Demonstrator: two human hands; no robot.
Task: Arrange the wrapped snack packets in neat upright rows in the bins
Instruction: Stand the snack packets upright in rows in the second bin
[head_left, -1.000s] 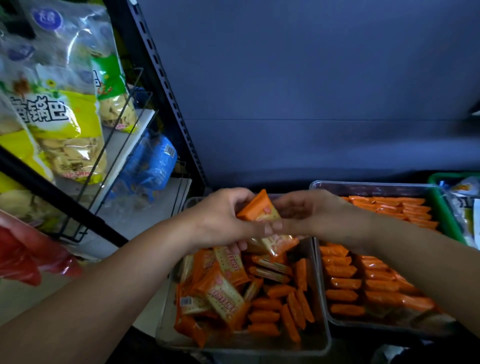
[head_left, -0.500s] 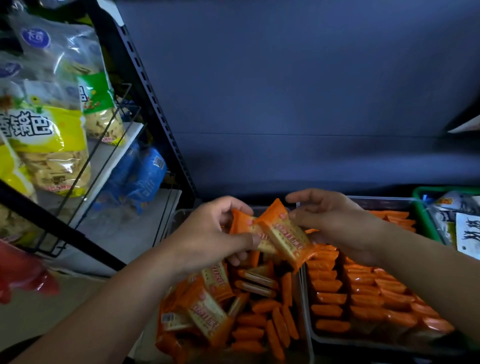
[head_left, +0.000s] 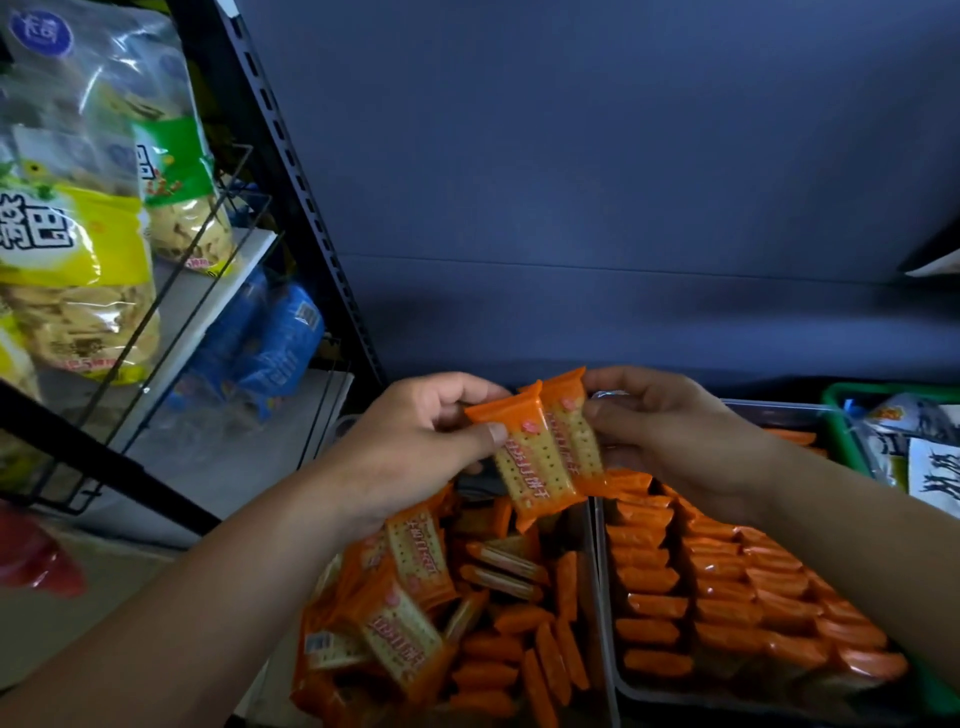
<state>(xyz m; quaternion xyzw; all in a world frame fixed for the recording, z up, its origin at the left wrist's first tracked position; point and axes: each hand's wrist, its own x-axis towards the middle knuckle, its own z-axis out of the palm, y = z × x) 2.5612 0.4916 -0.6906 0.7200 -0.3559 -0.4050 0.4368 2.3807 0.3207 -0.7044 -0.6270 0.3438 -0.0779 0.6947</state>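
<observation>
Two orange cracker packets (head_left: 545, 447) are held side by side above the bins, faces toward me. My left hand (head_left: 415, 441) pinches the left packet with thumb on its face. My right hand (head_left: 670, 431) grips the right packet from the other side. Below, the left clear bin (head_left: 589, 561) holds a loose jumble of orange packets (head_left: 410, 613), some flat, some on edge. The right clear bin (head_left: 779, 408) holds upright orange packets (head_left: 727, 587) in neat rows.
A black shelf post (head_left: 291, 182) rises at the left, with a wire rack of large yellow snack bags (head_left: 67, 249) and blue packs (head_left: 270, 348) beside it. A green bin (head_left: 841, 421) with white packets sits at the far right. A dark blue wall stands behind.
Both hands rose slightly and brought the two packets together side by side, faces turned toward me. The view shifted down and closer to the bins.
</observation>
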